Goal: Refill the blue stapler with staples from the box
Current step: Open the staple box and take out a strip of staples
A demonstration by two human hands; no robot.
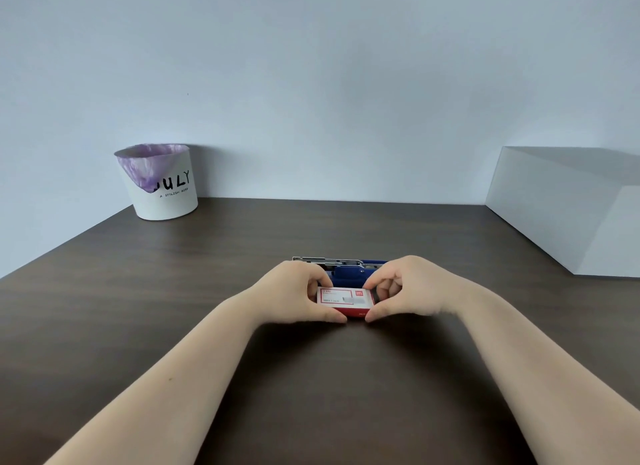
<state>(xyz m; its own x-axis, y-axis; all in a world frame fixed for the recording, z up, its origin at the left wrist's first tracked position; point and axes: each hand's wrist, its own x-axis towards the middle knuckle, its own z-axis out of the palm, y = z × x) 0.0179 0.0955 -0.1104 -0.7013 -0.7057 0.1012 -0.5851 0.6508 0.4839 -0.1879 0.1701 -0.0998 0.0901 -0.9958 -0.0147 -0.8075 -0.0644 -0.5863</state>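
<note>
Dark brown wood-grain tabletop (214, 291), its far edge against a pale wall.
- Far-left corner: white bin (166, 190) with purple liner, lettered "JULY".
- Right edge: large white box (568, 218).
- Centre: blue stapler (349, 272), opened, metal rail showing.
- Just nearer: red-and-white staple box (346, 300), held at both ends; whether it touches the tabletop cannot be told.

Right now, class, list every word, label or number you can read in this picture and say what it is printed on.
"ULY": large black letters on the white bin; a purple bag liner hides whatever comes before them.
"A STYLISH": small line beneath, same bin; its last word is too blurred to read.
Staple box, held between left hand and right hand: red-and-white label, print too small to read.
Blue stapler: no text visible.
</note>
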